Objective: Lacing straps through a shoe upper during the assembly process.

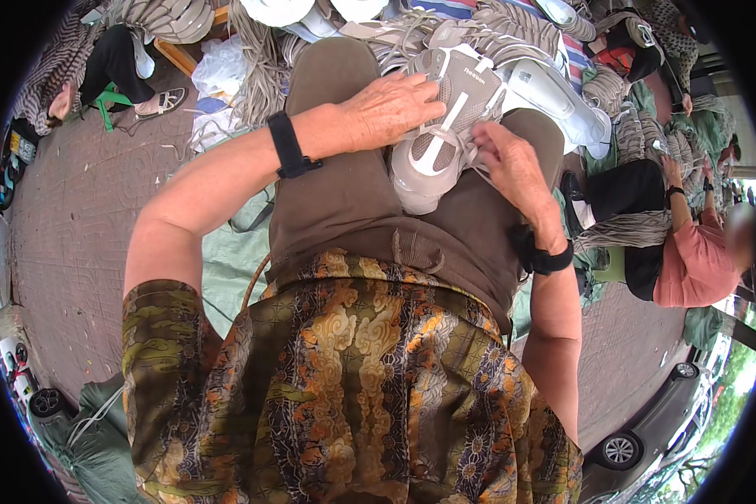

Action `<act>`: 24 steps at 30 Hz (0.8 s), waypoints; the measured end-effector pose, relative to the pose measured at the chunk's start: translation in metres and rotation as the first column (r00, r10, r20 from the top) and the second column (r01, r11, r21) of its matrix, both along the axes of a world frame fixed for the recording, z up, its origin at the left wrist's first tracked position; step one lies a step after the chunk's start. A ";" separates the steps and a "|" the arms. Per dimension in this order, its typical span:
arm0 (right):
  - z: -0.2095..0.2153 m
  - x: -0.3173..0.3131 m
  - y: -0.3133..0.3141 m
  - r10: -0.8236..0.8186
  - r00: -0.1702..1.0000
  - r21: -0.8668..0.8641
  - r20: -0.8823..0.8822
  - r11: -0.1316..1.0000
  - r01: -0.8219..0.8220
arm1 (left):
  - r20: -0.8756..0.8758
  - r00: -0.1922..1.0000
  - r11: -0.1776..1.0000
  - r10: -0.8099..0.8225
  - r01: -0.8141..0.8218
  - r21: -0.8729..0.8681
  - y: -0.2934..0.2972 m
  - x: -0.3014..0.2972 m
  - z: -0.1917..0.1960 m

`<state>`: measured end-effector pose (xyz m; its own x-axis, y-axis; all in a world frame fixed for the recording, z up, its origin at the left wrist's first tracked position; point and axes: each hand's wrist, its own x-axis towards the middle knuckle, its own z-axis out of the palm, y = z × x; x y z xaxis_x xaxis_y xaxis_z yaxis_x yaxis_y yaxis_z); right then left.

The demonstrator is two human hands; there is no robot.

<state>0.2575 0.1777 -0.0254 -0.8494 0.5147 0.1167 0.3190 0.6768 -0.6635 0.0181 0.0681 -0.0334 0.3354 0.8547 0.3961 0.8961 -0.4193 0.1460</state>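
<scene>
Seated on brown trousers (pixel 353 202), with a grey and white mesh sports shoe (pixel 441 134) resting across the lap at the middle of the scene, toe end nearest, heel end pointing far. Left hand (pixel 390 109) laid flat over the left flank of the shoe, fingers spread and pressing down, steadying rather than clasping. Right hand (pixel 512 164) just beside the shoe's right edge, fingers curled in a pinch on a thin white lace (pixel 470 160) near the eyelets. Black bands on both wrists: one on the left (pixel 290 144), one on the right (pixel 546 256). Judging by the lace ends lying loose over the tongue, lacing looks partly done at best: strands already crossing the upper, nothing drawn tight or tied, so threading, tightening and knotting apparently left. Far and right of the lap, heaps of similar pale grey shoes (pixel 520 25) piled on a blue and red striped sheet (pixel 457 8), with white shoe forms (pixel 562 97) among them; impossible to tell which are finished. Further right, another person in a pink top (pixel 697 265) at work on a bundle. Far left, someone seated on a small green stool (pixel 109 101). Near right, part of a grey car (pixel 646 428).
</scene>
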 end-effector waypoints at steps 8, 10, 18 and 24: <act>0.028 -0.025 -0.007 0.087 0.996 0.685 0.007 0.726 -0.069 | -0.315 0.934 0.938 -0.167 0.249 0.242 0.031 -0.006 0.008; 0.022 -0.033 -0.003 0.139 0.982 0.744 0.131 0.641 -0.190 | -0.347 0.919 0.953 -0.186 0.255 0.162 0.035 -0.006 0.009; 0.024 -0.035 0.010 0.206 0.951 0.813 0.229 0.497 -0.303 | -0.424 0.892 0.950 -0.160 0.256 0.181 0.032 -0.004 0.013; 0.027 -0.038 0.012 0.221 0.917 0.674 0.333 0.625 -0.395 | -0.421 0.896 0.987 -0.139 0.160 0.015 0.036 0.003 0.015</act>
